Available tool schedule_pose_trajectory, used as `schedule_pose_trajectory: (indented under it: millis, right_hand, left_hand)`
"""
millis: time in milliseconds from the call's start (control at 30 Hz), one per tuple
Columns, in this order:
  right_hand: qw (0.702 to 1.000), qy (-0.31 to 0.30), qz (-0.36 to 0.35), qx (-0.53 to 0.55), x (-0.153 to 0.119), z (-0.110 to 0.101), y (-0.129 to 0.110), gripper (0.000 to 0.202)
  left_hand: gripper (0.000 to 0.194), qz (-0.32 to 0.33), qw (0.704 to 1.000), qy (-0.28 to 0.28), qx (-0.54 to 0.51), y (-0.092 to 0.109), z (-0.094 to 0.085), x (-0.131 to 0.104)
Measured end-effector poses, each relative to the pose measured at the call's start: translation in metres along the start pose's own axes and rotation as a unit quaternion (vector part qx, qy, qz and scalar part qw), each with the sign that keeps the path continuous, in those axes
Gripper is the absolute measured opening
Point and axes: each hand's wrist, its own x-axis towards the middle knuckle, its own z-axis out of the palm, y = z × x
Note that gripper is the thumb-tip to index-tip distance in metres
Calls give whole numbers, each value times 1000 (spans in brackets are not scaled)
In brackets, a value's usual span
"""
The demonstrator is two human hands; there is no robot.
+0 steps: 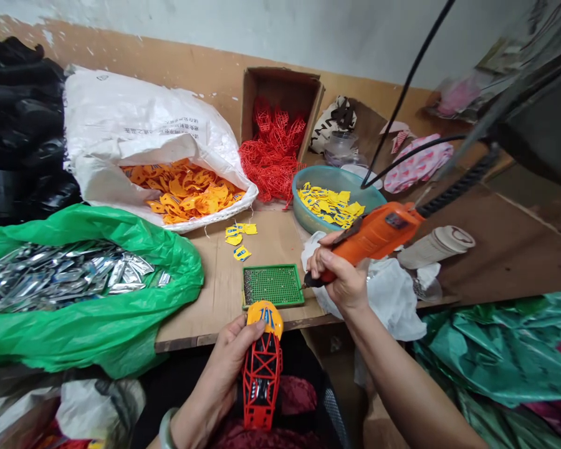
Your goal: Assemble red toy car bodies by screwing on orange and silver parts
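My left hand (231,355) is closed around a toy car body (262,386) with a red lattice frame, its thumb pressing on the orange hood piece (264,317) with blue markings. In my right hand (343,274) is an orange electric screwdriver (374,234), its black nose and bit pointing down and left. The bit tip hovers by the right edge of a green screw tray (273,267), a grid of small holes with screws gathered at its left side. Several yellow stickered pieces (234,239) lie on the table behind the tray.
A green bag (177,262) of shiny silver parts sits left, with a white sack (144,118) of orange pieces behind it. A cardboard box (315,93) spills red frames (273,162). A teal bowl (303,212) holds yellow pieces. Black cables (402,93) hang at right above crumpled white plastic (393,299).
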Motion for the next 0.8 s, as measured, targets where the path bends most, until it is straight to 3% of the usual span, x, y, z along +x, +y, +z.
schedule_pose_trajectory:
  millis: [300, 800]
  right_hand:
    - [1000, -2, 3, -23, 3, -14, 33, 20]
    - [999, -5, 26, -47, 4, -15, 44, 23]
  left_hand:
    - [39, -20, 999, -25, -4, -5, -4, 6]
    - [38, -14, 1000, -16, -5, -4, 4, 8]
